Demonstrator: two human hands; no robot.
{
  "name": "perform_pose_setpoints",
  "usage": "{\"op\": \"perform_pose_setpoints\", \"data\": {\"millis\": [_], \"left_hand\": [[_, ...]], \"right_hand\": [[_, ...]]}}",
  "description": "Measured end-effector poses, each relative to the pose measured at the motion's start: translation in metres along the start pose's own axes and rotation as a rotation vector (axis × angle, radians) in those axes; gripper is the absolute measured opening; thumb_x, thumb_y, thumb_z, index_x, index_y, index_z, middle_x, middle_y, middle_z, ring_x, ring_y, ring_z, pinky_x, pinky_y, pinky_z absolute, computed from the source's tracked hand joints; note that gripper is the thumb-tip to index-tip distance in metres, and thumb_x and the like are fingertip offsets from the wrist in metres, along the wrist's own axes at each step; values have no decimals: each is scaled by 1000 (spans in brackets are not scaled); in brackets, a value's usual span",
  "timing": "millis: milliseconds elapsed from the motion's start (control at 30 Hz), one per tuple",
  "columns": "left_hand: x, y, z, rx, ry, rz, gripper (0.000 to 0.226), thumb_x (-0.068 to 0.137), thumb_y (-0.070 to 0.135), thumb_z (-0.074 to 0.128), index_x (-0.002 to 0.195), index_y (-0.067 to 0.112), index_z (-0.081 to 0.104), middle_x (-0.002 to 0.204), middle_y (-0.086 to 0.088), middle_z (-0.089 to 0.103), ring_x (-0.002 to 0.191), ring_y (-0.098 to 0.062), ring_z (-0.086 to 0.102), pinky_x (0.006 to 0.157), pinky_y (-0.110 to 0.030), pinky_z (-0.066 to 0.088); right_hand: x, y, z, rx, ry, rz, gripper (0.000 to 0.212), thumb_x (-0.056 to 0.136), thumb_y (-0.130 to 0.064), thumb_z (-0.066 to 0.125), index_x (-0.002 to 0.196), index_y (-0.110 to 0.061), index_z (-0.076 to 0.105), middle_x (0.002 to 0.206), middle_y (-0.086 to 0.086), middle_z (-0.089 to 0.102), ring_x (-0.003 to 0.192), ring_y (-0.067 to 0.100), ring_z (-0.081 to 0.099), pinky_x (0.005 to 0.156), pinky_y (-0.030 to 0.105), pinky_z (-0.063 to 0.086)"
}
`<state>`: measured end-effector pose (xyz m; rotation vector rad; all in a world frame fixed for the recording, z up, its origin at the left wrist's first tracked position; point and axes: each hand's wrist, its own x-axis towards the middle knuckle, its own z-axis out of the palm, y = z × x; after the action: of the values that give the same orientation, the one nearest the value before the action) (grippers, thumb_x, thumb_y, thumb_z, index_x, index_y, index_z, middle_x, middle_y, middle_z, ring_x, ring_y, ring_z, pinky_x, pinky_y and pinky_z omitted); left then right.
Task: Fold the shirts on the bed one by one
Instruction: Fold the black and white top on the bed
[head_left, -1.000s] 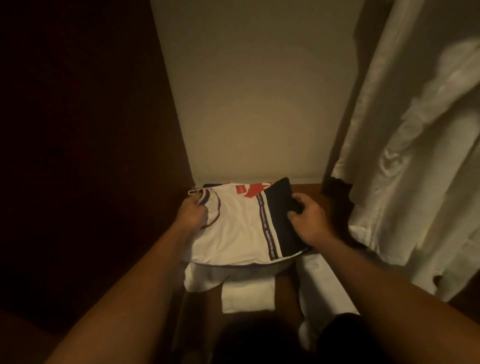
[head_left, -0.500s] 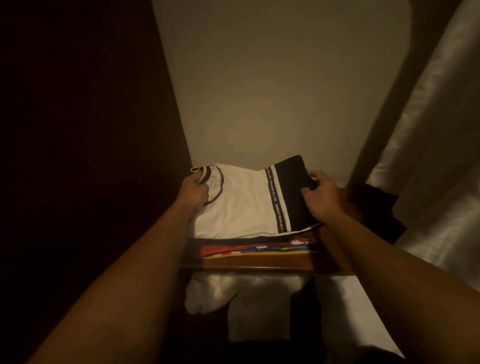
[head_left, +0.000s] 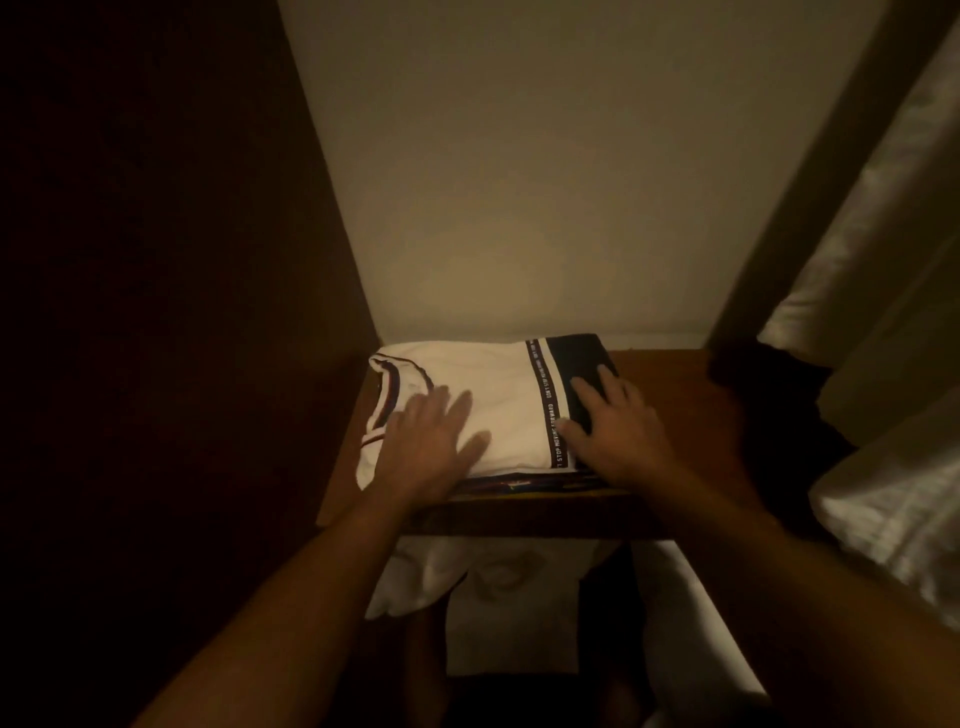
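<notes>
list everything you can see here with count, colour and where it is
folded white shirt with a dark panel and a lettered stripe: 1, white and near-black, on top of the stack on the shelf
folded multicoloured garment: 1, only its front edge shows, under the white shirt
brown wooden shelf: 1, brown, against the wall
dark cloth: 1, black, right end of the shelf
white cloths: several, exact count unclear, white, below the shelf
pale curtain: 1, off-white, right side
beige wall: 1, behind the shelf
dark wooden panel: 1, left side
left hand: 1, fingers flat on the shirt's white part
right hand: 1, fingers flat on the dark panel
</notes>
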<state>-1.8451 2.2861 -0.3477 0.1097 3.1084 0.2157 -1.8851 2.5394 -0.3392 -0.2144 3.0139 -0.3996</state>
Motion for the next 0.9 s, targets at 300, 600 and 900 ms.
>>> {"op": "perform_pose_setpoints", "data": {"millis": [300, 600, 900], "left_hand": [[9, -27, 20, 79, -229, 3, 75, 97, 74, 18, 160, 42, -7, 171, 2, -10, 156, -31, -10, 124, -52, -1], [3, -12, -1, 97, -228, -5, 80, 97, 73, 31, 161, 30, 11, 169, -11, 10, 154, -37, 12, 123, -54, 18], [-49, 40, -61, 50, -188, 13, 62, 98, 56, 50, 145, 17, 46, 147, -12, 48, 130, -33, 51, 103, -44, 45]], "right_hand": [[-12, 9, 36, -47, -98, -53, 80, 98, -69, 31, 158, -37, -13, 167, 5, -18, 153, 32, -16, 122, 54, 6], [-9, 3, 10, -119, -205, -43, 86, 98, -60, 46, 160, -34, -8, 168, 8, -14, 154, 34, -11, 122, 54, 8], [-57, -12, -44, -120, -99, -180, 69, 94, -45, 59, 153, -20, 34, 149, 12, 42, 137, 32, 40, 110, 48, 42]]}}
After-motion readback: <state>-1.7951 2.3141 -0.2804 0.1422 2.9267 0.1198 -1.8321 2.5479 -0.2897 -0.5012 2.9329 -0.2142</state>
